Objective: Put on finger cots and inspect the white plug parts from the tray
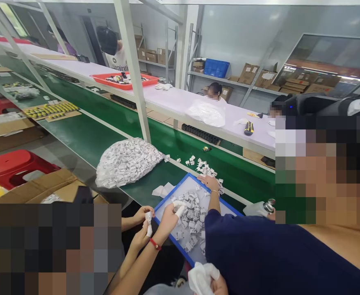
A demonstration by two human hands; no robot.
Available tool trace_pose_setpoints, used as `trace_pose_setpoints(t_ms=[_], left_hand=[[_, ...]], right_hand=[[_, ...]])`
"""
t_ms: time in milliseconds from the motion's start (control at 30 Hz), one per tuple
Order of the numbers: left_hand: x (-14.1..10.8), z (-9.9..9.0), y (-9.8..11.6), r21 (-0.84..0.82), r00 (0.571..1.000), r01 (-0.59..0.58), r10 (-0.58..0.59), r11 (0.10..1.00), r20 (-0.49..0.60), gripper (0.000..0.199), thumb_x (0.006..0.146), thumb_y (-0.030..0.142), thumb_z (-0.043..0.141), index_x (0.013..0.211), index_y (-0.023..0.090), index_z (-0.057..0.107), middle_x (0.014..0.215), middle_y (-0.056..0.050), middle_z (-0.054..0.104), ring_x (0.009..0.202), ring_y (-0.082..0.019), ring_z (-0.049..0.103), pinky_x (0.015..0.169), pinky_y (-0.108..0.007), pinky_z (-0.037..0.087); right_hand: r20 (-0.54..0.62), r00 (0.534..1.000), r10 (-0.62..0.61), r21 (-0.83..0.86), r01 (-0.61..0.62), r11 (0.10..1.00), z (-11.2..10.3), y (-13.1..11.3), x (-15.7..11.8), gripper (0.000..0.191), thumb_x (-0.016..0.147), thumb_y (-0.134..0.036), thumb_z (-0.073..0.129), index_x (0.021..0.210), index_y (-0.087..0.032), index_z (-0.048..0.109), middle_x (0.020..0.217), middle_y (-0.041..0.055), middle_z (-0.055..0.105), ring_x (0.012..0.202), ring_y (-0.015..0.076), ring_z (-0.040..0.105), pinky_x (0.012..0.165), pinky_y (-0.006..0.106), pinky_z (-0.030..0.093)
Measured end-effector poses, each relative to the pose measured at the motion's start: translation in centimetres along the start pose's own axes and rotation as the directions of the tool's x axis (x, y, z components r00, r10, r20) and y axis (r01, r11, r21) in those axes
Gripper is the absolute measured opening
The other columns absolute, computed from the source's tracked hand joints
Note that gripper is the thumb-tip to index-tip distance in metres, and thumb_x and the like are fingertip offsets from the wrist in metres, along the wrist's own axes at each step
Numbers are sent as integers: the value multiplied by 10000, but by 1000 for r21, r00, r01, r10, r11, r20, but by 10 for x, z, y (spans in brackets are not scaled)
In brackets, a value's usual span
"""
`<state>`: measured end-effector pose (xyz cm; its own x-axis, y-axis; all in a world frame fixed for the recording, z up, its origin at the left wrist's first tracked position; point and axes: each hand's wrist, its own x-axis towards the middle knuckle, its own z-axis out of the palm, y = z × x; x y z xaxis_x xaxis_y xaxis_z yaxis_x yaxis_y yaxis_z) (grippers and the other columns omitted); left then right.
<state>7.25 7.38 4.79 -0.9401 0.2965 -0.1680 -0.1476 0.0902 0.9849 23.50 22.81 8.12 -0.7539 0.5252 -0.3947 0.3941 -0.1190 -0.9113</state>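
A blue-rimmed tray [171, 189] holds a heap of small white plastic parts [194, 217]. My left hand [169, 217], with a red bracelet and white-covered fingertips, is over the heap's left side; its fingers are closed, and anything between them is too small to name. At the bottom edge, my right hand [209, 280] is partly cut off. White covering wraps its curled fingers, and what they hold is hidden. To the left, another person's two hands hold a small white piece [148, 216]. From the right, a navy-sleeved person's hand reaches over the tray's far rim.
A clear bag of white parts [127, 162] sits on the green belt [101, 137], with loose parts [206, 168] beyond the tray. A post [133, 69] rises behind the bag. Above are a red tray [104, 82] and a shelf [167, 98]. People sit close on both sides.
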Motion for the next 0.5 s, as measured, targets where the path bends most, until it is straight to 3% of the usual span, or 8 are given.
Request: trace_pose_setpoints(t_ms=[33,67,133,200,267,333,400,500], left_hand=[[10,3,1,1,1000,-4,4,1000,-22,523,680,651,642,812,147,679,851,-124,699,880,-295,633,870,-438,495],[19,6,1,4,999,-5,5,1000,-43,530,684,645,636,840,140,682,879,-133,702,884,-296,635,874,-443,497],[38,12,1,17,997,-6,7,1000,-72,526,699,617,630,874,124,684,903,-144,705,863,-292,640,862,-447,508],[63,16,1,35,996,-10,13,999,-83,461,740,559,625,866,120,688,876,-133,708,829,-276,649,825,-432,525],[97,15,6,60,996,-9,14,998,-88,338,798,453,630,853,123,685,835,-107,706,815,-247,656,810,-416,537],[132,10,13,100,993,-1,13,995,-119,210,839,330,644,862,123,671,843,-82,700,847,-215,656,862,-424,540],[155,3,14,138,986,5,18,990,-167,190,883,285,613,885,101,659,919,-68,694,915,-193,658,938,-427,527],[138,-7,-19,142,987,-7,30,990,-159,462,994,313,341,836,37,676,945,-47,699,936,-200,692,895,-340,544]], right_hand=[[-38,999,-36,-30,35,999,-16,-12,23,403,820,-623,598,858,-227,655,670,11,626,670,173,623,577,305,522],[-80,993,-86,-63,81,995,-34,-25,50,443,798,-622,620,883,-188,651,697,26,628,664,171,599,548,320,524],[-183,964,-195,-142,170,975,-75,-52,111,350,693,-577,715,773,-241,658,723,29,646,642,171,571,460,263,434],[-266,913,-310,-239,249,939,-110,-74,174,347,596,-480,811,627,-205,604,649,9,602,627,135,486,519,238,407],[-284,885,-368,-315,276,908,-131,-87,230,342,497,-398,861,536,-207,579,561,14,557,632,154,462,574,275,389],[-230,897,-376,-355,282,891,-132,-91,275,337,426,-315,881,545,-190,591,585,55,592,657,180,487,648,350,404],[-130,919,-372,-364,304,880,-114,-91,309,412,359,-289,894,653,-156,638,703,108,665,711,203,529,738,391,420],[40,930,-366,-363,355,862,-68,-84,341,544,326,-375,897,743,-131,647,801,140,704,738,217,558,799,393,438]])
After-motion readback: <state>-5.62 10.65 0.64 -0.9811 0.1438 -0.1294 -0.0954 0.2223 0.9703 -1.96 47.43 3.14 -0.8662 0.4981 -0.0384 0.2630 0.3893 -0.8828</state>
